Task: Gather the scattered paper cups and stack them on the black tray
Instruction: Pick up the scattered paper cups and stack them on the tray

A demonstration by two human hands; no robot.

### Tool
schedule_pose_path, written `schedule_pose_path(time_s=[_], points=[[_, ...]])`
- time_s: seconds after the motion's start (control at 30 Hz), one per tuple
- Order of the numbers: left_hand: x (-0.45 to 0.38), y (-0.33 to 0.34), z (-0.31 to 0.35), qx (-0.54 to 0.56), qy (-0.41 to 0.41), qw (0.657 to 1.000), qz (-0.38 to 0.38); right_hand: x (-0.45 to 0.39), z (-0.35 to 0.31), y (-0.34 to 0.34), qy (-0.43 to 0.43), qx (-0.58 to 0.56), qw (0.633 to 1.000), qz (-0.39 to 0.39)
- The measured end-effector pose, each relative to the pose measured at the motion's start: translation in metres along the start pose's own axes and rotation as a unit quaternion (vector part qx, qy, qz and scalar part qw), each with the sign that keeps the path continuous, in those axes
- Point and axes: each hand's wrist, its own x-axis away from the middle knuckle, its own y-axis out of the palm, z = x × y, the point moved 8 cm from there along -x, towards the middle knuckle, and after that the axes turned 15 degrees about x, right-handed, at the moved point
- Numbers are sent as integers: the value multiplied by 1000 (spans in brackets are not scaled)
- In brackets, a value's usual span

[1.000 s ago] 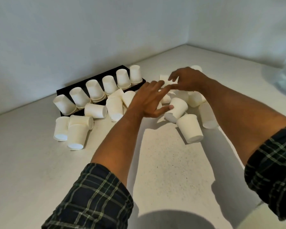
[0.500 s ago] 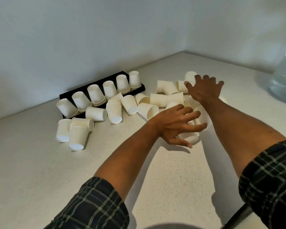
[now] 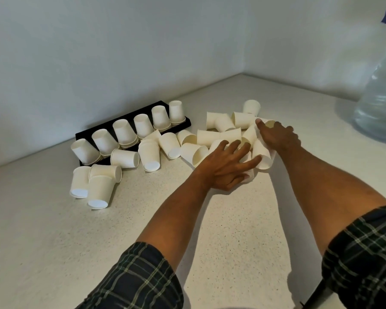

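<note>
A black tray [image 3: 183, 127] lies against the back wall with several upside-down white paper cups [image 3: 123, 132] on it, some in short stacks. Many more white cups lie scattered on the counter: a group of three [image 3: 98, 188] at the left, several in front of the tray [image 3: 148, 156], and a heap at the right [image 3: 218, 137]. My left hand [image 3: 227, 166] lies flat with spread fingers on the near side of that heap, a cup partly hidden beneath it. My right hand [image 3: 279, 137] rests with straight fingers on the heap's right side.
The pale speckled counter [image 3: 76, 241] runs into a corner of two white walls. A large clear water bottle [image 3: 381, 103] stands at the far right. My plaid sleeves fill the bottom of the view.
My left hand has moved from above the middle cups rightward and down onto the heap. My right hand has swung to the heap's right side. The cups there have been pushed together.
</note>
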Motion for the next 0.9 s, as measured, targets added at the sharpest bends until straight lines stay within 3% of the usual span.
schedule_pose_path(time_s=[0.47, 0.7, 0.9], points=[[44, -8, -45, 8, -143, 989, 43, 18, -72, 29, -157, -78, 983, 61], [55, -10, -64, -4, -169, 984, 59, 24, -86, 39, -173, -92, 980, 35], [46, -23, -66, 50, -180, 975, 119, 28, -81, 20, -184, -112, 971, 107]])
